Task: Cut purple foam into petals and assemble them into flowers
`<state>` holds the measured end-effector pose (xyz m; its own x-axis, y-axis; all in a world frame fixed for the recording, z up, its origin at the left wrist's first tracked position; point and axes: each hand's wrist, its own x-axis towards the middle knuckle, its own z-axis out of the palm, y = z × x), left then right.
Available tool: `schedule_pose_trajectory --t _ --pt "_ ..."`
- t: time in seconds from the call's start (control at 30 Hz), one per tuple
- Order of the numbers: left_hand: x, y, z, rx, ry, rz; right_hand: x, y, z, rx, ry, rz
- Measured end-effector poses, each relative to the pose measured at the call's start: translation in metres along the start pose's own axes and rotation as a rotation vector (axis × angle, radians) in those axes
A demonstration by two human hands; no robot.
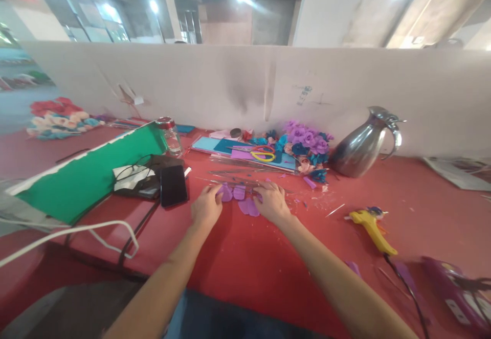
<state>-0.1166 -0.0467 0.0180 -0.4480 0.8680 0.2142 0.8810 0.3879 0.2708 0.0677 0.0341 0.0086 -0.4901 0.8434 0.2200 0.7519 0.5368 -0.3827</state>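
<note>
Purple petal pieces (248, 206) lie on the red tabletop (245, 257) between my two hands. My left hand (207, 205) is at their left side, its fingertips pressed together at the edge of a purple piece. On the right, my right hand (270, 201) reaches over the table with its fingers curled down beside the purple pieces; what is under its fingertips is too small to make out. Thin wires (238, 176) lie just beyond both hands. Behind them, yellow-handled scissors (263, 153) rest on blue and purple sheets (215, 145).
A black phone (174, 185), a glass jar (173, 142) and a green board (92, 175) stand or lie left. Purple flowers (309, 138) and a metal jug (358, 144) are behind right. A yellow glue gun (373, 230) and a maroon power strip (452, 288) lie right.
</note>
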Motion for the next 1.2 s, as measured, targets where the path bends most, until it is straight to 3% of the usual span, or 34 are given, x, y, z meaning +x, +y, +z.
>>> schedule_pose_trajectory --t 0.17,0.33,0.5,0.67,0.77,0.9,1.03,1.2 --pt "-0.003 0.001 0.008 0.05 -0.045 0.111 0.017 0.004 0.019 0.07 0.034 -0.031" --pt "-0.002 0.001 0.012 0.086 -0.105 0.271 0.013 0.01 0.027 0.098 0.065 -0.015" --pt "-0.017 0.003 0.005 0.11 -0.164 0.431 -0.012 0.011 0.022 0.08 0.075 -0.074" --pt "-0.039 0.003 -0.005 0.084 -0.171 0.487 -0.041 0.005 0.008 -0.015 0.047 -0.112" --pt "-0.048 0.001 -0.008 0.029 -0.108 0.475 -0.047 -0.003 -0.005 -0.078 0.012 -0.106" --pt "-0.059 0.002 -0.007 0.008 0.024 0.489 -0.041 -0.008 -0.017 -0.131 -0.065 -0.07" --pt "-0.065 0.008 -0.004 0.039 -0.04 0.619 -0.032 -0.006 -0.018 -0.138 -0.1 -0.023" --pt "-0.06 0.01 -0.001 0.065 -0.128 0.57 -0.009 -0.006 -0.014 -0.144 -0.065 0.032"
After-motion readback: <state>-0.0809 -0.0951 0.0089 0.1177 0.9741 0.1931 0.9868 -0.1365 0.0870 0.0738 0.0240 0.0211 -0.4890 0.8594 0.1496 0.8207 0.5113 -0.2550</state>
